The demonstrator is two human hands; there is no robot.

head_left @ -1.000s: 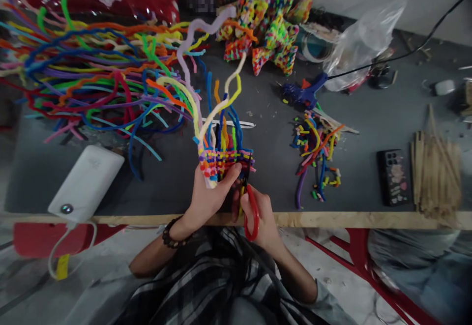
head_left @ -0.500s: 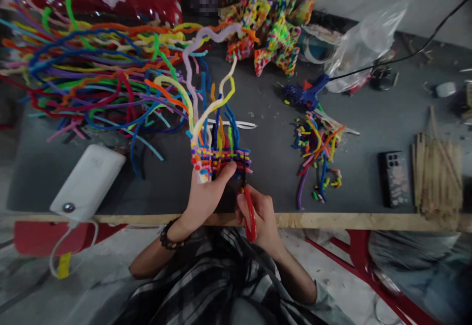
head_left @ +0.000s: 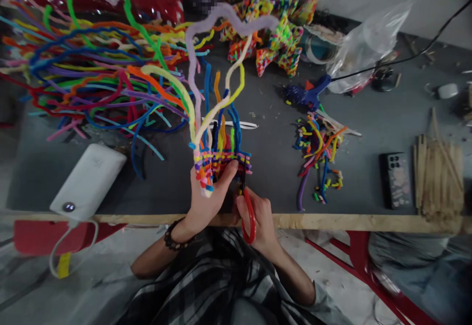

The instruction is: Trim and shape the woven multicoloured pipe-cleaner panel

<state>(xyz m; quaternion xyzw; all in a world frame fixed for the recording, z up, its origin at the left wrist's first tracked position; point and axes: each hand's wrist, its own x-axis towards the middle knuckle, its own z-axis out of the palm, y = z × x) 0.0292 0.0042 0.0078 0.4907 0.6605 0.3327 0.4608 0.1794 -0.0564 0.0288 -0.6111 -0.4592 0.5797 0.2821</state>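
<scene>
My left hand point(head_left: 210, 194) is closed on a small piece woven from multicoloured pipe cleaners point(head_left: 217, 160), thumb across its front. Long loose ends rise from the piece, among them a lilac pipe cleaner point(head_left: 191, 59) and a cream one point(head_left: 214, 111). In my right hand point(head_left: 258, 217) are red-handled scissors point(head_left: 250, 221), held upright. Their dark blades lie against the right edge of the weave, where short ends stick out. Whether the blades are cutting through an end cannot be made out.
Loose pipe cleaners point(head_left: 99, 84) heap at the left, above a white power bank point(head_left: 90, 180). Finished woven pieces point(head_left: 280, 40) sit at the back. Rightward lie a blue glue gun point(head_left: 308, 94) with its cord, cut scraps point(head_left: 320, 153), a phone point(head_left: 397, 180) and wooden sticks point(head_left: 437, 177).
The woven piece has tilted a little in my left hand, and its long loose ends have swung up and outward. The scissors stay at its right edge, their handles shifted slightly.
</scene>
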